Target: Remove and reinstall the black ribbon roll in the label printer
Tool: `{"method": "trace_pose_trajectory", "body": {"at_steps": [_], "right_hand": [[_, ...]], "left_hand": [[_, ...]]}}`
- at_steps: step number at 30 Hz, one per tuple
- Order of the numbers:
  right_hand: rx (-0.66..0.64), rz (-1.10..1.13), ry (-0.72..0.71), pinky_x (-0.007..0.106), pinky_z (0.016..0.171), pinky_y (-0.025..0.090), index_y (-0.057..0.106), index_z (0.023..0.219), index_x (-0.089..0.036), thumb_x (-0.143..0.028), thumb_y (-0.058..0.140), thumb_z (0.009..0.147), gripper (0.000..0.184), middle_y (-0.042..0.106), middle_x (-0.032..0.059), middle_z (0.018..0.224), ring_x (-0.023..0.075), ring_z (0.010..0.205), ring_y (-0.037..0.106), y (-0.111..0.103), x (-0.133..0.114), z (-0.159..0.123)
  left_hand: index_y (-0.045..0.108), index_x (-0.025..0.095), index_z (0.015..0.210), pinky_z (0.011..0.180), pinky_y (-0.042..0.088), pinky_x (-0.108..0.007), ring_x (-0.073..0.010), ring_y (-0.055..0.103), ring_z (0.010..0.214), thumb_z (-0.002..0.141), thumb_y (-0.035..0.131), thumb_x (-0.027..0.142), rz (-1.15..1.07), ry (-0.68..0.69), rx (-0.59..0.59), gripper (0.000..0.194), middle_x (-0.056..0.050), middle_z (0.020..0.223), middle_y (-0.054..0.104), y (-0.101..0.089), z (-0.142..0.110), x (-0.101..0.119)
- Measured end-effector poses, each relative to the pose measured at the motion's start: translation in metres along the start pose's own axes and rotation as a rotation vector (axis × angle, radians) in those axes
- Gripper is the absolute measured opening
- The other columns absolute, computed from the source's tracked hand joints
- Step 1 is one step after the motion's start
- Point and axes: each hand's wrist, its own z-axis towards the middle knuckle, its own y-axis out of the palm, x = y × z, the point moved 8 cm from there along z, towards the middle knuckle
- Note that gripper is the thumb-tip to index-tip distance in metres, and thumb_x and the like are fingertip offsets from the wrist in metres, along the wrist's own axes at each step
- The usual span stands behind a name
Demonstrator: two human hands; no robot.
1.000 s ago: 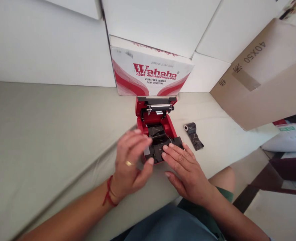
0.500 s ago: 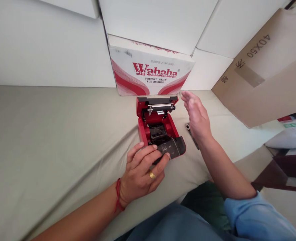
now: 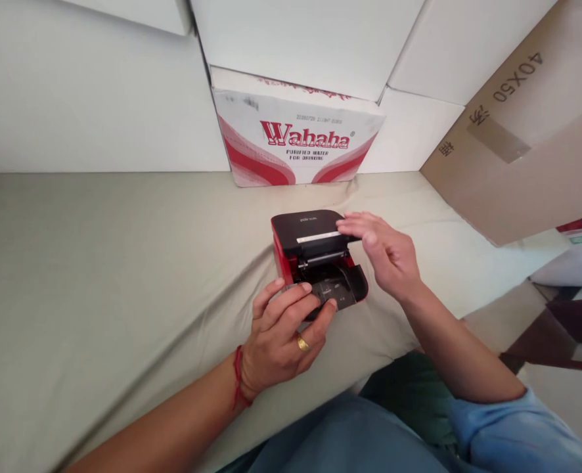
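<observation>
A small red and black label printer (image 3: 307, 226) stands on the cloth in front of me, its hinged lid partly lowered over the paper bay. From the bay a dark strip of label paper (image 3: 337, 293) runs out over the front edge. My left hand (image 3: 291, 335) is bent over that front edge, fingertips holding the strip down there; its thumb is mostly hidden. My right hand (image 3: 387, 253) lies with fingers stretched on the right side of the black lid, holding nothing.
A Wahaha water carton (image 3: 305, 141) stands behind the printer against white boxes (image 3: 98, 85). At the right leans a large brown cardboard box (image 3: 527, 131). A pale green cloth (image 3: 123, 263) with creases covers the surface, whose near edge is by my lap.
My right hand has moved left onto the lid, and the lid has swung from upright down toward the base. My left hand stays at the printer's front.
</observation>
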Motion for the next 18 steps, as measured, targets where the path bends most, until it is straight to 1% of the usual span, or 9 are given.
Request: {"method": "trace_pose_trajectory", "body": {"at_steps": [2,4,5,7,9,10,12,14,18], "right_hand": [[-0.054,-0.064,-0.063,0.063,0.141,0.052,0.093,0.13,-0.033,-0.055,0.049,0.126,0.049,0.093,0.0051,0.14,0.0294,0.144,0.084,0.003,-0.001,-0.02],[-0.081,-0.09,-0.127,0.06,0.137,0.058,0.091,0.136,-0.031,-0.04,0.054,0.125,0.04,0.091,0.0067,0.144,0.0285,0.146,0.083,0.008,-0.002,-0.035],[-0.082,-0.089,-0.158,0.057,0.133,0.062,0.09,0.139,-0.029,-0.034,0.057,0.124,0.037,0.09,0.0081,0.146,0.0281,0.147,0.083,0.009,-0.003,-0.041],[-0.072,-0.083,-0.196,0.052,0.128,0.067,0.089,0.142,-0.026,-0.026,0.06,0.122,0.036,0.089,0.0099,0.147,0.0272,0.147,0.083,0.012,-0.004,-0.046],[-0.064,-0.081,-0.196,0.051,0.127,0.068,0.089,0.142,-0.027,-0.024,0.061,0.121,0.035,0.09,0.0091,0.144,0.027,0.143,0.085,0.013,-0.004,-0.045],[-0.059,-0.078,-0.185,0.052,0.126,0.069,0.09,0.141,-0.029,-0.024,0.06,0.122,0.036,0.091,0.0082,0.142,0.0273,0.142,0.086,0.014,-0.004,-0.045],[-0.041,-0.065,-0.161,0.054,0.125,0.07,0.091,0.14,-0.031,-0.025,0.059,0.122,0.037,0.091,0.0069,0.142,0.0281,0.141,0.086,0.014,-0.003,-0.044],[-0.014,-0.038,-0.151,0.054,0.126,0.069,0.091,0.14,-0.03,-0.025,0.058,0.122,0.038,0.091,0.0072,0.143,0.0286,0.144,0.084,0.014,-0.001,-0.044],[0.036,0.03,-0.145,0.053,0.127,0.068,0.091,0.139,-0.029,-0.024,0.058,0.123,0.037,0.092,0.0088,0.141,0.028,0.145,0.084,0.016,0.002,-0.048]], "left_hand": [[0.081,0.035,0.138,0.142,0.045,-0.047,-0.0246,0.079,0.124,0.096,0.075,0.013,0.014,-0.011,0.0,0.048,-0.002,0.108,0.085,0.0,-0.001,0.001],[0.082,0.034,0.134,0.143,0.044,-0.047,-0.0242,0.079,0.125,0.097,0.075,0.014,0.012,-0.022,-0.002,0.043,-0.002,0.11,0.085,-0.001,-0.001,0.0],[0.081,0.033,0.137,0.143,0.044,-0.047,-0.0246,0.079,0.127,0.097,0.074,0.014,-0.003,-0.03,0.001,0.045,-0.003,0.112,0.085,-0.002,-0.001,-0.003],[0.077,0.033,0.149,0.143,0.045,-0.052,-0.027,0.078,0.134,0.1,0.072,0.017,-0.054,-0.048,0.028,0.052,-0.005,0.12,0.085,-0.007,0.0,-0.011],[0.068,0.032,0.165,0.143,0.045,-0.059,-0.0307,0.075,0.145,0.107,0.064,0.022,-0.11,-0.1,0.053,0.059,-0.009,0.134,0.085,-0.012,0.002,-0.027],[0.064,0.031,0.17,0.144,0.044,-0.06,-0.0321,0.073,0.151,0.111,0.06,0.024,-0.13,-0.141,0.045,0.06,-0.011,0.143,0.084,-0.013,0.003,-0.036],[0.067,0.031,0.168,0.146,0.04,-0.061,-0.0323,0.068,0.161,0.116,0.053,0.024,-0.179,-0.243,-0.008,0.055,-0.01,0.154,0.083,-0.009,0.004,-0.054],[0.074,0.035,0.159,0.145,0.043,-0.059,-0.0297,0.071,0.158,0.119,0.049,0.021,-0.263,-0.274,-0.041,0.05,-0.005,0.149,0.086,-0.005,0.005,-0.063],[0.08,0.033,0.151,0.129,0.06,-0.057,-0.0313,0.075,0.152,0.119,0.052,0.019,-0.329,-0.306,-0.009,0.044,-0.006,0.144,0.088,-0.003,0.007,-0.068]]}}
